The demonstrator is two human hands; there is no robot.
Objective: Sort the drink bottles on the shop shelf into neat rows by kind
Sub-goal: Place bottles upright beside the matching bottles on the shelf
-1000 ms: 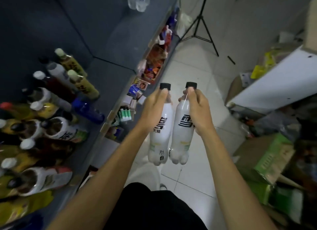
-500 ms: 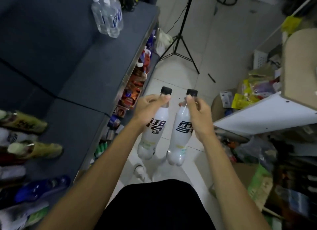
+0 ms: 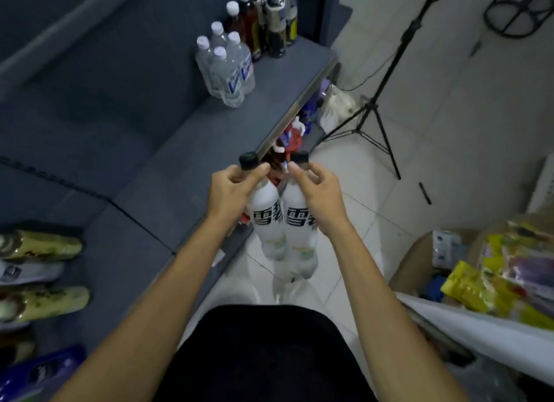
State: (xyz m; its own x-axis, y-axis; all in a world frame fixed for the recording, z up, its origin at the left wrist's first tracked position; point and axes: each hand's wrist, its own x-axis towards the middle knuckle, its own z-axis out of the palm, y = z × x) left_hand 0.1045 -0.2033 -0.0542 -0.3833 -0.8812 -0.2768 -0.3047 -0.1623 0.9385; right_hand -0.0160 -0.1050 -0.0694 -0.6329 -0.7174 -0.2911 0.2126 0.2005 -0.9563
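- Head view, step in hand: carry phase judged; two matching white bottles are held out over the aisle floor, just off the front edge of the grey shelf [image 3: 168,149], not yet set down
- Left hand [image 3: 232,191]: fingers curled, thumb and forefinger pinched round the neck of the left white bottle [image 3: 266,218] under its black cap; bottle hangs upright
- Right hand [image 3: 317,197]: same pinch on the neck of the right white bottle [image 3: 299,224]; the two bodies are touching side by side
- Next move, judged: both are to be swung left onto bare shelf and stood as a pair, a new row near the clear water bottles [image 3: 227,68] and the dark drink bottles [image 3: 266,20] at the far end; neck-only pinch means sway is to be watched
- Materials: white bottles are smooth glossy plastic, black lettering, lobed bases; shelf top looks matt, metal strip along its edge
- Unsorted bottles [image 3: 42,269] are seen lying at lower left, gold, white and blue wraps
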